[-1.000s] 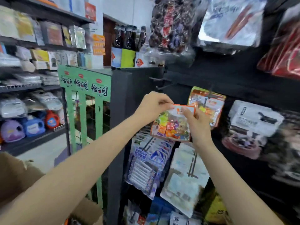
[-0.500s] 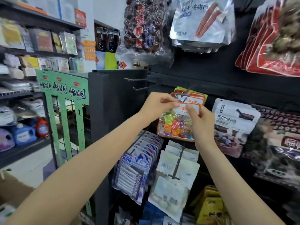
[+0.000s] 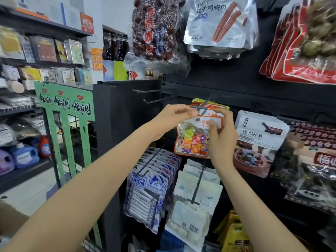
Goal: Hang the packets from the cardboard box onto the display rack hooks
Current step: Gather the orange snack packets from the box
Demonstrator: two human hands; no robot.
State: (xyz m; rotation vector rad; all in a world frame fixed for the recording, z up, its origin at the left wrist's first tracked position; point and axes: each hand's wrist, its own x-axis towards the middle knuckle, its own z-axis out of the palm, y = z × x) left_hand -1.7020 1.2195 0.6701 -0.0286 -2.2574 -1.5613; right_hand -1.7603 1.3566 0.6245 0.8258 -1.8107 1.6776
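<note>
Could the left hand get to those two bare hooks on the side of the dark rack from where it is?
Probably yes. The left hand is at the candy packet's hook, and the bare hooks jut out just above-left of it, with nothing visible in between.

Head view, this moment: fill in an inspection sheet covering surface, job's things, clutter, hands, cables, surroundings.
Surface: dark display rack with hooks; two bare hooks on its left side panel.
Job's things: candy packet held up at the tip of a hook that already carries matching packets; whether its hole is on the hook cannot be told. Cardboard box partly visible at lower left.
Clutter: nothing seen.
Hands: left hand pinches the hook tip; right hand grips the packet's right side.
Cables: nothing seen.
Surroundings: blue-and-white packets, pale packets, chocolate candy bag, green stand, shelves with detergent bottles.
</note>
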